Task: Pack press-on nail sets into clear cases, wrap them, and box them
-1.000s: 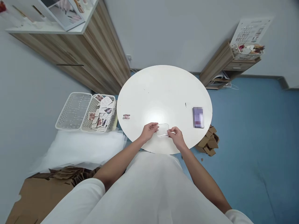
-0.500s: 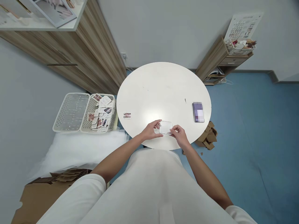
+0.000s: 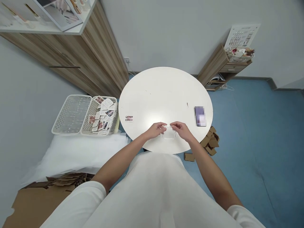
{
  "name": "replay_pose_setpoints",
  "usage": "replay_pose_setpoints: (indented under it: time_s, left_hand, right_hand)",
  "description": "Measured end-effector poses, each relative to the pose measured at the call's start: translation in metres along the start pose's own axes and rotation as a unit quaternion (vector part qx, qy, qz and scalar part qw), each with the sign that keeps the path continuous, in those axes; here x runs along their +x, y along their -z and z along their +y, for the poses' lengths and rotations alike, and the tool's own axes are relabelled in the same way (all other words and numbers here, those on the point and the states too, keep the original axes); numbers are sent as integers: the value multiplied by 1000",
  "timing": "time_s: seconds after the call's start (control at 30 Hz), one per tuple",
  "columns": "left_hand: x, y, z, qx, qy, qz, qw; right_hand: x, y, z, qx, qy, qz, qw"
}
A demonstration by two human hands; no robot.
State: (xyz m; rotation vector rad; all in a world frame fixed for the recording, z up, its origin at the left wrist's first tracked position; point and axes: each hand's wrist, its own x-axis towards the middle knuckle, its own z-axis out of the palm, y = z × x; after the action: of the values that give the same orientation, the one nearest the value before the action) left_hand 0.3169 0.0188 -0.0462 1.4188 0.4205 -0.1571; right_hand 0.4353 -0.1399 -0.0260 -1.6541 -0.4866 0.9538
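A clear plastic box [image 3: 169, 133] is between my hands near the front edge of the white oval table [image 3: 163, 85]. My left hand [image 3: 156, 130] pinches its far left corner, fingers closed. On the other side my right hand [image 3: 181, 129] grips the far right corner between thumb and fingers. The box's far edge lies along my fingertips, and its near part shows below them. To the left on the table lies a small card of press-on nails [image 3: 129, 118], apart from both hands.
A white basket of nail cards [image 3: 101, 115] stands left of the table, beside a basket of clear boxes [image 3: 71, 114]. A blurred purple item [image 3: 200, 116] lies at the table's right. Small brown cartons [image 3: 211, 142] are on the floor at right; a wooden cabinet [image 3: 104, 53] rises behind left.
Both hands have shifted from the sides of the clear box to its far edge. My right hand has moved up and closer to my left.
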Motion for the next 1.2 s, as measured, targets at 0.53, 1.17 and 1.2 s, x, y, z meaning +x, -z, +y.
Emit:
replay_pose_setpoints:
  time_s: [0.53,1.17,1.2]
  left_hand:
    - [-18,10,-5,117,-89,46,988]
    - [-22,10,-14,124,-81,23,989]
    - [-23,10,-15,107,-75,17,991]
  right_hand:
    - [-2,-2,6,89,-35,47,994]
    - [-18,-7,26,-90,109,-46,989]
    - [-18,-8,28,-87,115,-43,989]
